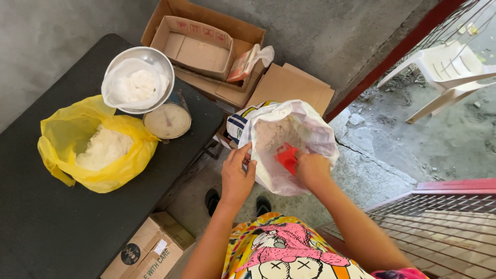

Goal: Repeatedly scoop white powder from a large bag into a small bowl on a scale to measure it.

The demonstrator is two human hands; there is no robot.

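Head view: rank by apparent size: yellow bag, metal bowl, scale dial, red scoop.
1. yellow bag
2. metal bowl
3. scale dial
4. red scoop, partly hidden in the white sack by the right hand, so its full size is unsure.

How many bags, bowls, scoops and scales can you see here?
Bags: 3, the yellow bag on the black table, the clear bag lining the bowl, and the big white sack that the left hand holds open.
Bowls: 1, the metal bowl.
Scoops: 1, the red scoop at the right hand.
Scales: 1, the dial scale.
Total: 6
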